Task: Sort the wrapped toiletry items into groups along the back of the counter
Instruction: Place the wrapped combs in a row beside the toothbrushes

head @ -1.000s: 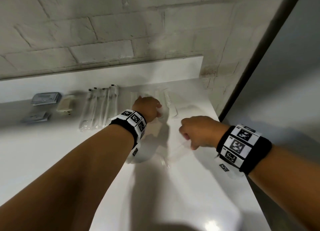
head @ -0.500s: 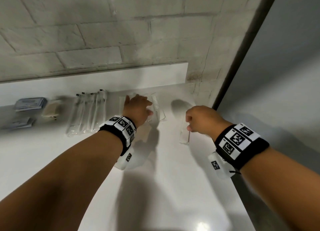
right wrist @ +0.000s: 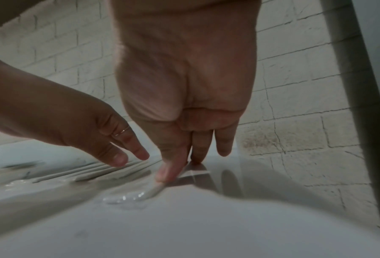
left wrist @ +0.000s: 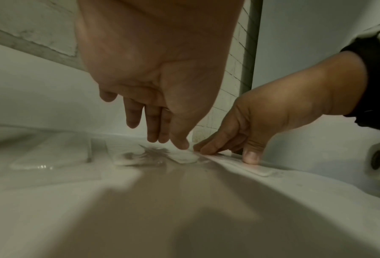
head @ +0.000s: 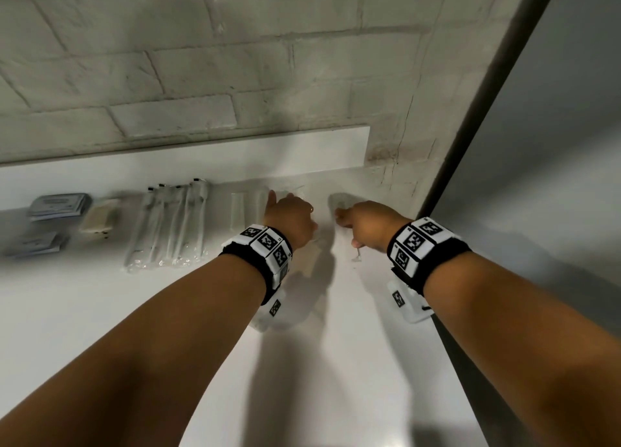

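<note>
We are laying the last clear-wrapped white strip (left wrist: 235,161) beside its group of like packets (right wrist: 109,172) at the back of the white counter (head: 100,312). Our right hand (head: 364,226) presses that strip flat with straightened fingertips and thumb; nothing is curled round it. Our left hand (head: 290,220) is spread loosely above the group, its thumb tip touching a crinkled wrapper (left wrist: 182,156), and it grips nothing.

To do this well, we judge that we should slide the strip along the surface rather than lift it, since the film looks slippery and light. We should bring its long edge parallel to its neighbours and steady the row with the left fingers so nothing skews.

The head view alone shows the wider sorting: wrapped toothbrushes (head: 168,225) left of centre, a small beige packet (head: 100,220) and grey sachets (head: 58,204) towards the left edge. There, however, both hands hide the strips. The right wrist view, at lower left, reveals the parallel ridges of the placed packets. The left wrist view shows the strip running out beneath the right thumb, at centre right.
</note>
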Available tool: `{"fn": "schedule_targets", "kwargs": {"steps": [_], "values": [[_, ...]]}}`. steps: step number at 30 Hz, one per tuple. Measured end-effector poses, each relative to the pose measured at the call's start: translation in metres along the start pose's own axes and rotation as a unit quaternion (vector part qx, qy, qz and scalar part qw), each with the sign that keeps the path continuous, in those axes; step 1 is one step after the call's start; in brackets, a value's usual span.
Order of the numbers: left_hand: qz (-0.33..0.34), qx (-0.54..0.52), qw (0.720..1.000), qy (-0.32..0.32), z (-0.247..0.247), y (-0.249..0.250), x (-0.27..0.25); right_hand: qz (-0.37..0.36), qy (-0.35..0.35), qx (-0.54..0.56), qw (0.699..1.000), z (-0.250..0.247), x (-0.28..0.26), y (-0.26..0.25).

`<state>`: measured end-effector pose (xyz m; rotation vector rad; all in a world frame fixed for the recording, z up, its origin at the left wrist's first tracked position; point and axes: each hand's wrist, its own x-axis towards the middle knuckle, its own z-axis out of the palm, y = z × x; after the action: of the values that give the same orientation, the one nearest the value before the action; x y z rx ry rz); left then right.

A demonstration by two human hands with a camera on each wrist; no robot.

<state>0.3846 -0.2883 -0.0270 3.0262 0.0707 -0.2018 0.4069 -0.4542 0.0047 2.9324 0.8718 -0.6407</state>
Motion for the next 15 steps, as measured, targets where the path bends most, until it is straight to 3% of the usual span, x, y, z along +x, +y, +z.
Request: {"fn": "schedule_targets", "kwargs": {"steps": [7, 11, 15], "values": [[-0.01, -0.009, 1.0, -0.016, 0.004, -0.008, 0.003, -0.01, 0.024, 0.033, 0.999, -0.008, 0.022, 0.004], [-0.001, -0.03, 0.999, 0.011, 0.005, -0.01, 0.007, 0.004, 0.027, 0.096, 0.995, -0.008, 0.028, 0.015], [-0.002, -0.019, 1.0, -0.02, 0.002, -0.007, 0.004, -0.001, 0.019, 0.068, 0.998, -0.004, 0.029, 0.015]]}}
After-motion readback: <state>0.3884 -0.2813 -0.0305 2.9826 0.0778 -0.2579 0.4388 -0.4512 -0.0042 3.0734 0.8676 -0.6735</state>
